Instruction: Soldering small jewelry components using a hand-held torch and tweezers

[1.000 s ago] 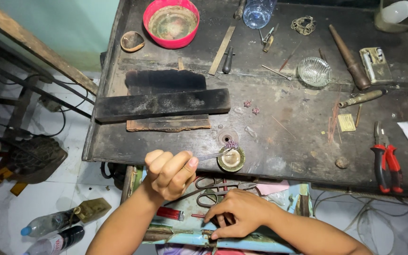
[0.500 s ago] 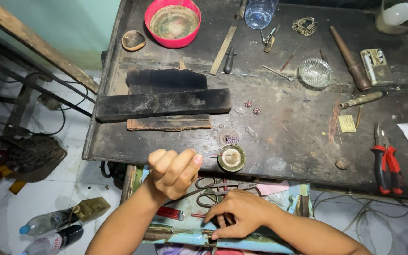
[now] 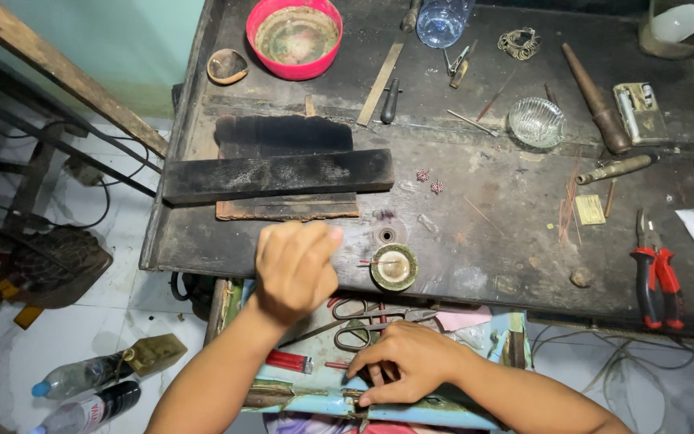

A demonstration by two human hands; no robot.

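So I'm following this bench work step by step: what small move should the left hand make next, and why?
Probably ease the left hand a little further right to the small round brass dish. Its fingers are curled just left of the dish, where a thin red-tipped pin lies across the rim. The right hand rests flat in the open drawer by the scissors, so it looks occupied.

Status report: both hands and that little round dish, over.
Left hand loosely fisted, holding nothing visible, beside round brass dish. Right hand flat in drawer, near scissors. Nothing between.
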